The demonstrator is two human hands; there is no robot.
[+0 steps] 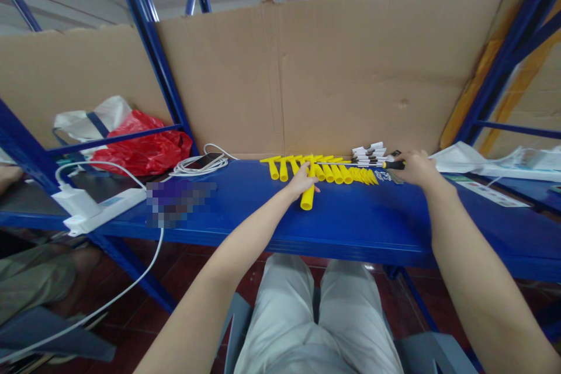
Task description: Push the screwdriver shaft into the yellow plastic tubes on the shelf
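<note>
My left hand (301,182) is closed around a yellow T-shaped plastic piece (307,200), its round open end facing me. In my right hand (414,168) is a screwdriver (388,165) with a black and yellow handle. Its long thin shaft points left, and the tip is near the top of the held piece; whether they touch I cannot tell. Several like yellow pieces (337,175) stand in a row behind and beside my left hand. Small flat yellow parts (363,176) lie to their right. Small metal bits (383,175) are scattered just left of my right hand.
White and black packets (369,153) stack against the cardboard wall (350,70). Left on the blue shelf (245,210) are a phone (207,160), coiled white cable (186,170), power strip (105,210) and red bag (144,140). A printed sheet (491,191) lies right. Another person's leg shows far left.
</note>
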